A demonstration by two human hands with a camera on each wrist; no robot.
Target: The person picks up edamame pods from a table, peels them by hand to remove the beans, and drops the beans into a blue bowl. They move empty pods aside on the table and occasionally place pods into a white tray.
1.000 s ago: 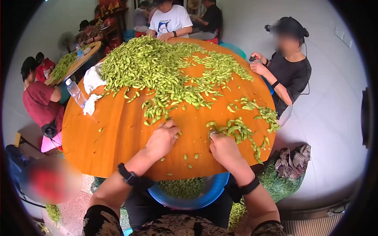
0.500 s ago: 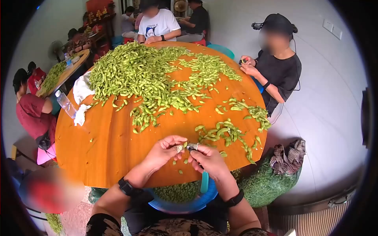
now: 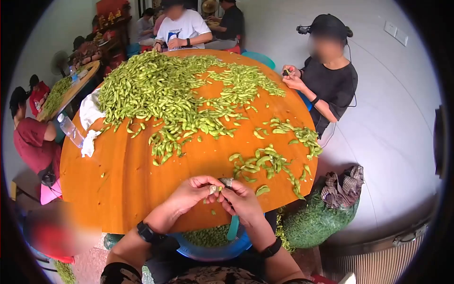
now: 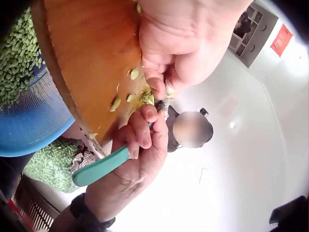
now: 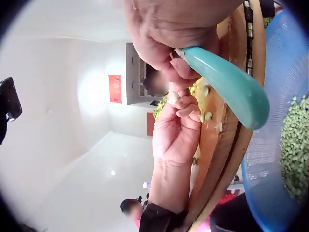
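Note:
Both hands meet above the table's near edge. The left hand pinches a small green pod between thumb and fingers. In the right hand is a tool with a teal handle; its fingers curl round it, and the handle hangs out below the palm, plain in the right wrist view. The tool's other end lies at the left fingertips, mostly hidden by fingers. Wrappings cover some fingertips. Loose beans lie on the wood beside the hands in the left wrist view.
A large heap of pods covers the back left of the round table, with smaller piles at right. A blue basin of shelled beans sits below the near edge. A bottle stands at left; people sit around.
From apart on the table, the hands have come together near its front edge. The left hand now pinches a pod against the tool, whose teal handle has come into sight. The head view has shifted.

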